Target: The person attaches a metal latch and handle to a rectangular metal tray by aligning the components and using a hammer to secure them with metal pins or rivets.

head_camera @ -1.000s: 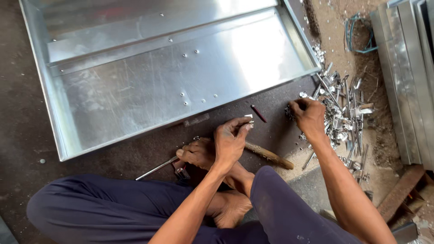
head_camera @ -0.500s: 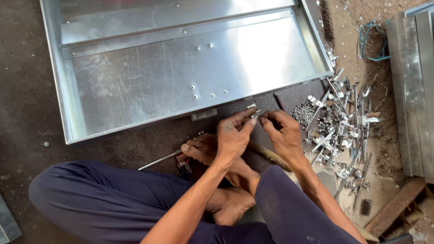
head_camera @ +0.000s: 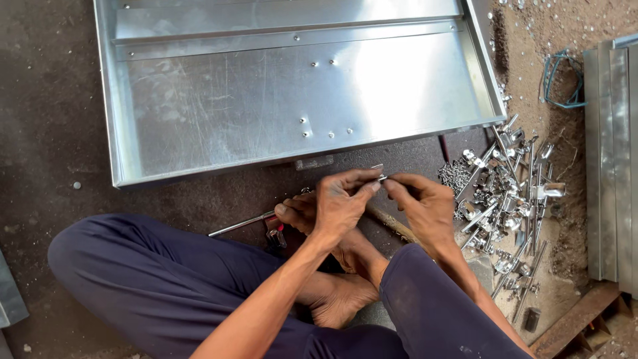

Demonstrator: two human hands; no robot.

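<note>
Down at nine o'clock a thin metal rod (head_camera: 240, 224) with a red-handled tool (head_camera: 274, 233) lies on the dark floor beside the seated person's foot. At centre, the left hand (head_camera: 337, 207) and right hand (head_camera: 425, 207) meet fingertip to fingertip, both pinched shut on a small silvery metal fitting (head_camera: 380, 174) — just below the near rim of the large shallow galvanised steel tray (head_camera: 119, 100). Toward three o'clock sprawls a loose heap of shiny metal clips and bolts (head_camera: 508, 199). Likely risk: such a tiny piece could slip from the pinch and vanish among that heap.
</note>
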